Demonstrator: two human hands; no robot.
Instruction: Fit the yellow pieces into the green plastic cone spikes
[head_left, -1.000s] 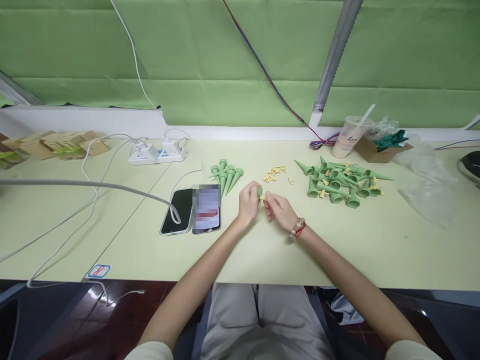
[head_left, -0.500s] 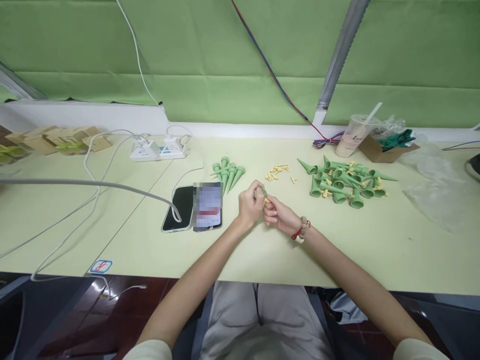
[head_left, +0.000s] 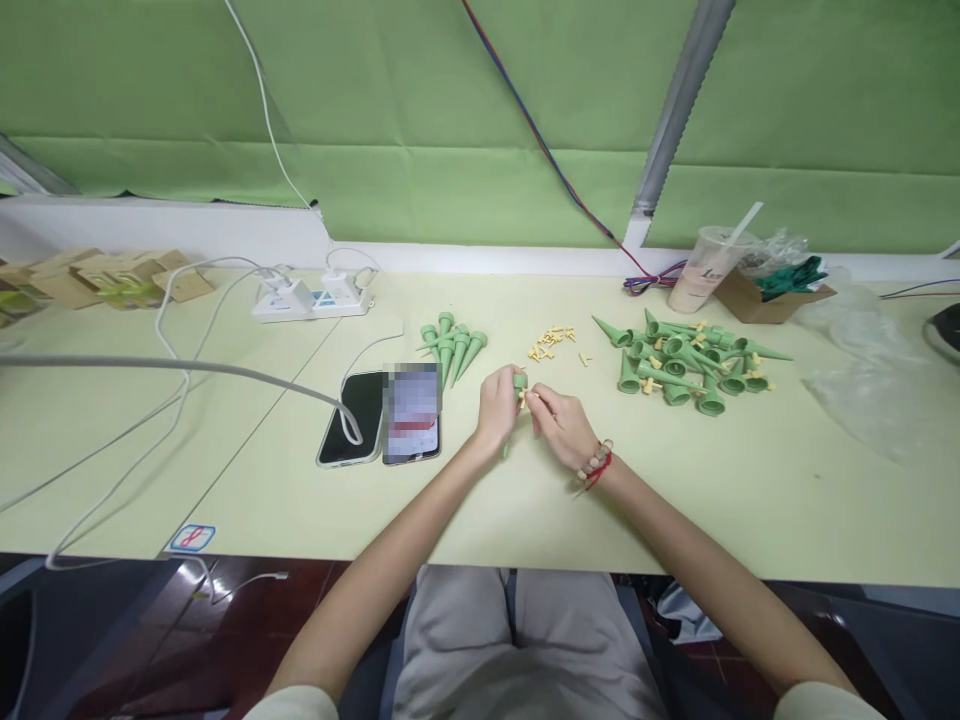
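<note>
Parting slightly, the hands bring the joint into view

On the table (head_left: 480,520), the large heap of green cones (head_left: 686,355) lies right, a smaller cone group (head_left: 447,352) left. Half a second ago the hands met; now the right hand (head_left: 564,430) sits a little apart, fingertips pinching a yellow piece (head_left: 522,398) at the held cone's (head_left: 519,381) side. The left hand (head_left: 496,408) grips that cone, its tip newly showing below. The joint seems still being worked.

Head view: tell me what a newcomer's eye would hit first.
Most likely the heaped green cones on the right of the table, dotted with yellow bits. Next, at the center, the left grip holding a single cone while the right grip pinches a small yellow piece beside it. Behind, a green covering spans the top.
</note>
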